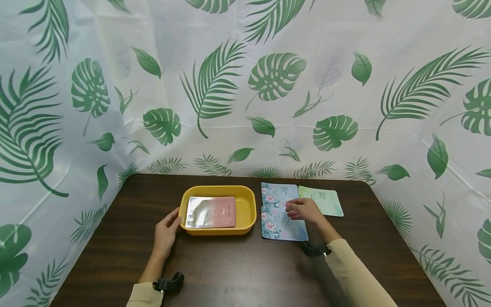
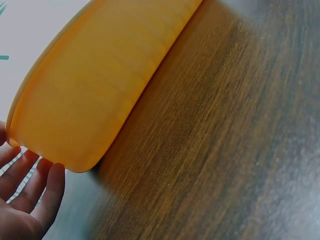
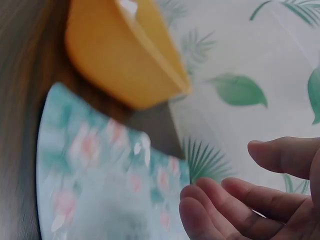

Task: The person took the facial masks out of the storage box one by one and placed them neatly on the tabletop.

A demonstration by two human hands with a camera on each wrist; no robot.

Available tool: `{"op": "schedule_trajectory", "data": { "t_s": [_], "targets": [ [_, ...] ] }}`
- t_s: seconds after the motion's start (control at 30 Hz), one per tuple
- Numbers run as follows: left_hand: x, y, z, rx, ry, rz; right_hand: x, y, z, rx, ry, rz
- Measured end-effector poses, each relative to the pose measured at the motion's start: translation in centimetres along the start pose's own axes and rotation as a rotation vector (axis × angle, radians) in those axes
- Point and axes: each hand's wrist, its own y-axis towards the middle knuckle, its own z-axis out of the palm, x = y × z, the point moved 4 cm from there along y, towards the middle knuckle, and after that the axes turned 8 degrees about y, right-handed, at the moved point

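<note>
A yellow plastic basket [image 1: 245,209] stands on the table, a pink and silver flat packet [image 1: 212,212] lying inside it. Beside its left end is my left hand [image 1: 165,234], fingertips touching the outer wall; the left wrist view shows those fingers [image 2: 54,187] fairly straight against the basket [image 2: 85,90]. To the right lie two blue packets with pink flowers, a nearer one [image 1: 281,226] and a farther one [image 1: 277,192]. Over them hovers my right hand [image 1: 303,209], fingers loosely bent, thumb apart and nothing held. A flowered packet [image 3: 110,185] shows below it in the right wrist view.
A pale green packet [image 1: 324,201] lies right of the blue ones, near the back of the dark wooden table [image 1: 238,273]. Behind the table hangs a white cloth [image 1: 230,149] printed with green leaves. Black bands [image 1: 168,282] sit on both wrists.
</note>
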Motion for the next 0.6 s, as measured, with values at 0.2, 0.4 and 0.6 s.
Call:
{"op": "schedule_trajectory", "data": {
  "t_s": [0.2, 0.4, 0.6],
  "targets": [
    [0.1, 0.0, 0.0, 0.001, -0.016, 0.004, 1.8, 0.4, 1.3, 0.097, 0.141, 0.007],
    [0.2, 0.0, -0.1, 0.006, -0.014, 0.009, 3.2, 1.0, 2.9, 0.120, 0.167, 0.020],
    [0.1, -0.1, 0.0, 0.009, -0.014, 0.007, 3.7, 2.0, 4.2, 0.124, 0.201, 0.038]
  ]
}}
